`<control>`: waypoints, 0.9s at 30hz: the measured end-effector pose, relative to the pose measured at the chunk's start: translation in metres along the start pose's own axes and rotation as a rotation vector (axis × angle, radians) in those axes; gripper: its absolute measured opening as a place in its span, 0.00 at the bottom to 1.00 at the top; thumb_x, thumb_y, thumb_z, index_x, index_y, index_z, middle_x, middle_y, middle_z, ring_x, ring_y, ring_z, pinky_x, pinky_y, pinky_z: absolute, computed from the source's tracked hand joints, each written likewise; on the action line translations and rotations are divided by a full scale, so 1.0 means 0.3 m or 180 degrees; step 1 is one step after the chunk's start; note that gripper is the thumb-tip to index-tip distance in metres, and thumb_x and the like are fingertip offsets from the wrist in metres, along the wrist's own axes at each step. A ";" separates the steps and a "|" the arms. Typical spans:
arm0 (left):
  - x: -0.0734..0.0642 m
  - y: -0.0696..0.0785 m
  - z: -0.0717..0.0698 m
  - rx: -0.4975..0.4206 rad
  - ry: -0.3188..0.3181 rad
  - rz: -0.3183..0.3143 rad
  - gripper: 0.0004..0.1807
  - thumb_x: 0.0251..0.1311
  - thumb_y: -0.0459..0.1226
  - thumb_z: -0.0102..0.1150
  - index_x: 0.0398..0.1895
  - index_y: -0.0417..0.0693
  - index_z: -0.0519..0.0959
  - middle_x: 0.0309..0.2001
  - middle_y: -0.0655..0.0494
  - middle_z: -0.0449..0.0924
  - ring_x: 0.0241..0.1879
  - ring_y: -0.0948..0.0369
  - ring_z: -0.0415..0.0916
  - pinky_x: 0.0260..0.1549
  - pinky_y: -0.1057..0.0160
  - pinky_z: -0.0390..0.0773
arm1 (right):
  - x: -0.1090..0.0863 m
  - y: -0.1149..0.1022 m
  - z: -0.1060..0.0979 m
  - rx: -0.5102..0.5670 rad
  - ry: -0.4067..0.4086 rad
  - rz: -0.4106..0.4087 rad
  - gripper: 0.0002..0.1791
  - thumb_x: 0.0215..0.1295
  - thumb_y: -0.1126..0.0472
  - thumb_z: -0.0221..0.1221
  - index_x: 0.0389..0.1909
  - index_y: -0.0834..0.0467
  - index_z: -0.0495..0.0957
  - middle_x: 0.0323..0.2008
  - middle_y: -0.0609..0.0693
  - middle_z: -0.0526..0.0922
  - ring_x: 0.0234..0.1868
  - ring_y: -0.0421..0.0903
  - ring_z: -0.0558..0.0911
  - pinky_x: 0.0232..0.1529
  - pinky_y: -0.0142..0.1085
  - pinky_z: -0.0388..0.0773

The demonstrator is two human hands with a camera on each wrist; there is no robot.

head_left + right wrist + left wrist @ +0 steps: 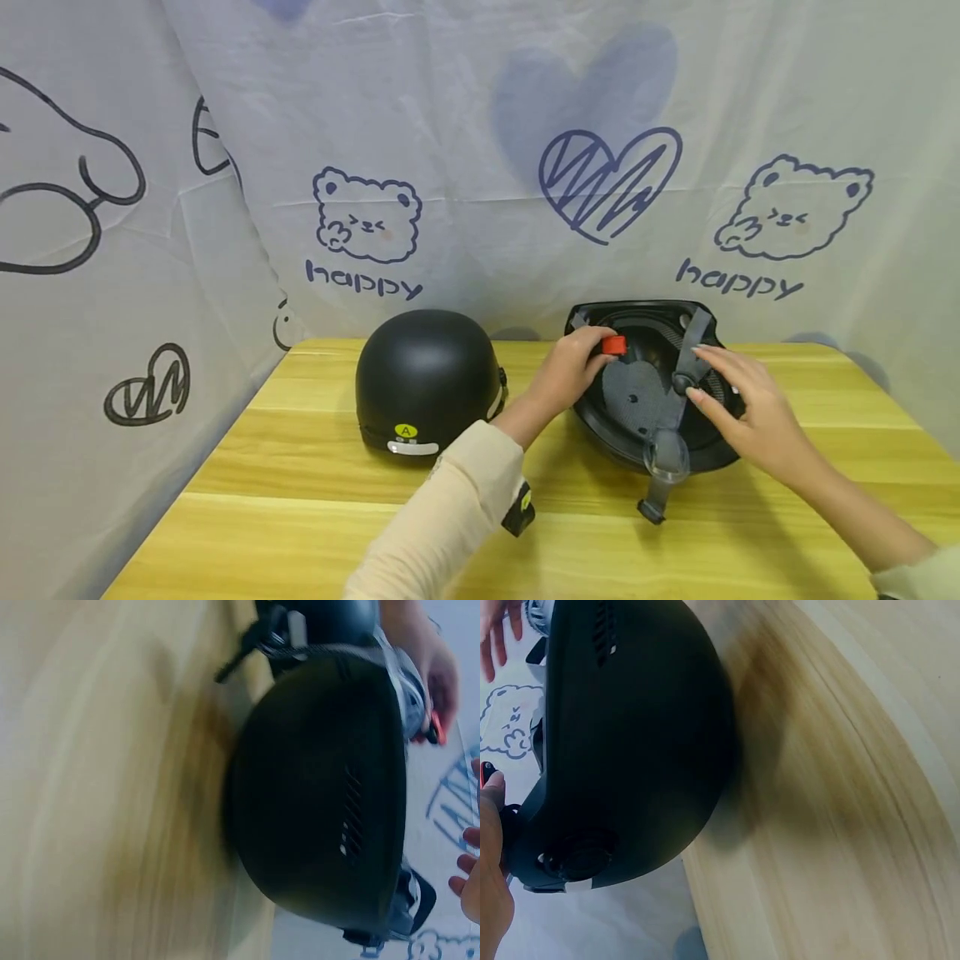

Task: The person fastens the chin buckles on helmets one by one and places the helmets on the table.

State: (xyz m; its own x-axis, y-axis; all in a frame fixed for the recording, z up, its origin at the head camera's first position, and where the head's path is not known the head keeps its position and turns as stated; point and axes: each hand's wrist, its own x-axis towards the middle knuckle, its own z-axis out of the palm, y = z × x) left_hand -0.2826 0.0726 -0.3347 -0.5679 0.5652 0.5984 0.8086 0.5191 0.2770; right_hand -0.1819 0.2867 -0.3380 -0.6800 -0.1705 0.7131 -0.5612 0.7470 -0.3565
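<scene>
A black helmet point(594, 427) lies upside down on the table, its grey padded lining point(637, 392) facing up. Over its far left rim, my left hand point(564, 371) pinches a red buckle point(614, 345) between thumb and fingers. My right hand point(757, 417) is at the right rim, thumb and forefinger apart beside a grey chin strap point(693, 333) with a round black slider point(682, 383). In the right wrist view the fingers point(469, 862) of that hand look loosely bent. The left wrist view shows the shell's point(637, 750) outer side.
A second black helmet point(427, 383) stands dome up to the left, with a yellow "A" sticker point(406, 431). A grey strap end point(658, 492) hangs over the near rim onto the wooden table point(300, 508). A printed curtain point(480, 167) hangs behind.
</scene>
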 end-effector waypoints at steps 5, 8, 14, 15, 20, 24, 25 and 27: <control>-0.011 -0.006 0.013 -0.0013 -0.0016 0.0013 0.17 0.61 0.36 0.56 0.53 0.41 0.74 0.49 0.49 0.79 0.48 0.60 0.78 0.48 0.71 0.76 | -0.031 -0.037 0.024 -0.0142 -0.0222 -0.0365 0.31 0.49 0.63 0.67 0.58 0.59 0.73 0.56 0.61 0.74 0.61 0.50 0.66 0.64 0.47 0.61; -0.013 -0.009 0.016 -0.0015 0.0005 0.0028 0.17 0.61 0.36 0.56 0.53 0.40 0.74 0.49 0.49 0.79 0.48 0.60 0.78 0.48 0.71 0.76 | -0.049 -0.044 0.039 -0.0136 -0.0277 -0.0651 0.31 0.49 0.57 0.68 0.58 0.56 0.74 0.56 0.58 0.75 0.64 0.37 0.63 0.68 0.28 0.52; -0.015 -0.013 0.019 -0.0016 -0.0012 0.0034 0.17 0.61 0.36 0.56 0.53 0.41 0.75 0.48 0.50 0.80 0.47 0.60 0.78 0.47 0.70 0.76 | -0.078 -0.052 0.057 -0.0121 -0.0446 -0.1126 0.30 0.57 0.45 0.61 0.57 0.57 0.74 0.56 0.55 0.74 0.67 0.33 0.59 0.69 0.22 0.46; -0.015 -0.013 0.021 0.0002 -0.0015 0.0025 0.17 0.61 0.36 0.56 0.52 0.42 0.75 0.48 0.50 0.80 0.47 0.60 0.78 0.47 0.70 0.76 | -0.083 -0.054 0.059 -0.0134 -0.0489 -0.1168 0.30 0.57 0.44 0.60 0.57 0.57 0.74 0.56 0.55 0.75 0.67 0.34 0.59 0.69 0.23 0.47; -0.015 -0.017 0.025 0.0014 0.0009 0.0036 0.17 0.60 0.36 0.57 0.52 0.42 0.75 0.48 0.51 0.80 0.47 0.60 0.78 0.48 0.70 0.76 | -0.098 -0.061 0.067 -0.0273 -0.0591 -0.1446 0.31 0.60 0.40 0.55 0.55 0.59 0.75 0.55 0.57 0.75 0.65 0.39 0.63 0.69 0.23 0.48; -0.014 -0.020 0.026 -0.0019 0.0022 0.0093 0.17 0.60 0.36 0.57 0.52 0.41 0.75 0.48 0.50 0.80 0.47 0.60 0.78 0.48 0.69 0.76 | -0.101 -0.056 0.074 -0.0382 -0.0524 -0.1844 0.32 0.63 0.38 0.50 0.54 0.61 0.76 0.57 0.55 0.75 0.64 0.42 0.65 0.70 0.25 0.48; -0.014 -0.021 0.026 -0.0043 0.0017 0.0100 0.17 0.60 0.36 0.57 0.52 0.41 0.75 0.48 0.50 0.80 0.48 0.59 0.78 0.48 0.69 0.76 | -0.101 -0.054 0.074 -0.0411 -0.0528 -0.1929 0.32 0.64 0.38 0.49 0.54 0.61 0.76 0.58 0.54 0.75 0.64 0.42 0.65 0.70 0.26 0.48; -0.016 -0.022 0.025 -0.0067 0.0011 0.0107 0.17 0.60 0.35 0.57 0.52 0.40 0.75 0.48 0.49 0.80 0.48 0.59 0.78 0.49 0.68 0.76 | -0.103 -0.050 0.074 -0.0486 -0.0534 -0.2108 0.31 0.65 0.38 0.48 0.53 0.61 0.77 0.60 0.53 0.73 0.64 0.43 0.66 0.70 0.27 0.48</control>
State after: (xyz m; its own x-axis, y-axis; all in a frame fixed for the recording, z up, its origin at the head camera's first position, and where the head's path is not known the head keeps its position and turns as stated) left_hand -0.2864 0.0714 -0.3450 -0.5399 0.5797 0.6103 0.8302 0.4862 0.2726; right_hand -0.1631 0.2665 -0.3682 -0.2884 -0.7088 0.6438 -0.8185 0.5314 0.2184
